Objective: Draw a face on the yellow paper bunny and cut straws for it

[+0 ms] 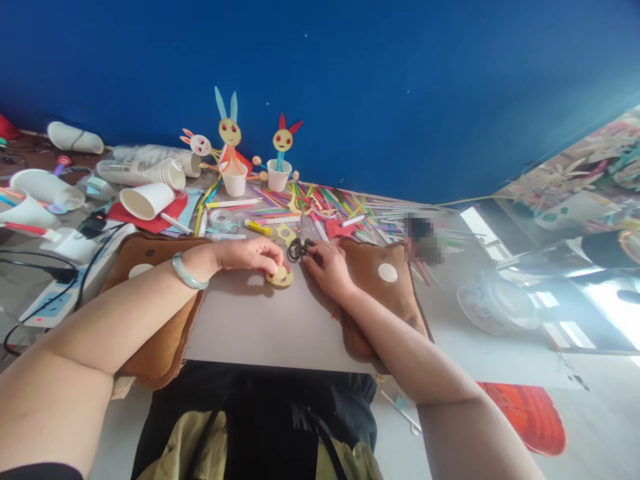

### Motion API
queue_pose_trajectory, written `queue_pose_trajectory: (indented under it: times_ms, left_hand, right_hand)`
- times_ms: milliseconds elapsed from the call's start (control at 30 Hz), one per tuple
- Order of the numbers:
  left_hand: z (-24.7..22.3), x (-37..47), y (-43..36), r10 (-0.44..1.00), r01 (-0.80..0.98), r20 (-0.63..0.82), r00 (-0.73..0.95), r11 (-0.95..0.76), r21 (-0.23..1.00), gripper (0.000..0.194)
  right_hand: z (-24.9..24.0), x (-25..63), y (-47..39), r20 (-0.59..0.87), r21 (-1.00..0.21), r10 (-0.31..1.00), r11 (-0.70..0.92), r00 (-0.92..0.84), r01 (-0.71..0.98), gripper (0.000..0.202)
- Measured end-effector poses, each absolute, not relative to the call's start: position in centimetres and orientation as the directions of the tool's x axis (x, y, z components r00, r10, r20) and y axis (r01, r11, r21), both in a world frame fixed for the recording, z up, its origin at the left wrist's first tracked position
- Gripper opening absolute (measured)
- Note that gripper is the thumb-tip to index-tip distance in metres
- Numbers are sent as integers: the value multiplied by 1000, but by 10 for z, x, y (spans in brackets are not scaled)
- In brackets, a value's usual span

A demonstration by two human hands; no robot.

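Note:
My left hand point(257, 257) is closed in a pinch on a small round yellow paper cut-out point(280, 277) with dark markings, just over the table top. Beside it, my right hand point(330, 268) has its thumb and fingers at the black handles of a pair of scissors point(296, 251). The scissor blades point away from me, toward the wall. Another yellow paper scrap point(285, 234) with cut holes lies just behind the left fingers. A yellow marker point(258, 227) and a red paper scrap point(344, 228) lie nearby.
Brown cushions point(117, 287) flank my forearms. Paper-cup rabbit figures point(233, 177) stand against the blue wall. Colourful sticks point(325, 200) are strewn behind my hands. White paper cups point(147, 201) and a power strip point(50, 303) sit left; a clear-sided bowl point(495, 307) is right.

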State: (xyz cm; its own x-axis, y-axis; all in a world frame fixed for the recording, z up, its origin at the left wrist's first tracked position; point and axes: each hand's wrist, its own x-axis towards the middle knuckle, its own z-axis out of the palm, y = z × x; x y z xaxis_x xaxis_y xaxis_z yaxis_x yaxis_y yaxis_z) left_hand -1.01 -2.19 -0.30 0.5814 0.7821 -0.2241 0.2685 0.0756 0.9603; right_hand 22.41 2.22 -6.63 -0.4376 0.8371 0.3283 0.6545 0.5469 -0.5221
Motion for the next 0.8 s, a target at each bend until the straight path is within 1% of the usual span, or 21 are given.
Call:
queue_pose_trajectory:
  times_ms: [67,233,333,400,500,567,633,700,800]
  left_hand:
    - [-3,-10,-22,789,282,-215,575,55,958,11]
    - [-7,-11,-21,806,303,-203,556,31,952,12]
    - [-9,-12,-18,808,312,-188,559,5,950,15]
    - [-10,-12,-16,820,310,-176,544,-2,951,16]
    - [-12,-12,-14,852,292,-166,496,16,956,16]
    - [-13,-10,-13,882,253,-169,440,59,966,17]
    - [-12,-8,-13,908,190,-179,380,113,975,18]
    - [-11,-7,-13,937,98,-179,299,157,983,18]
    - [-11,-7,-11,982,-26,-144,119,148,989,19]
  right_hand:
    - [-65,224,22,339,-536,844,536,-415,652,11]
    - [-64,223,22,328,-560,857,515,-397,649,16]
    - [-65,223,22,330,-539,849,529,-413,656,17]
    - [-63,224,19,388,-501,820,571,-421,650,20]
    - [-55,225,14,487,-418,699,713,-524,563,16]
    - [-48,225,10,493,-361,559,829,-667,427,13]
    - [-43,224,7,458,-313,397,909,-796,274,14]
    - [-40,223,4,407,-284,262,947,-875,151,21]
    - [-39,221,0,325,-288,153,956,-933,57,34]
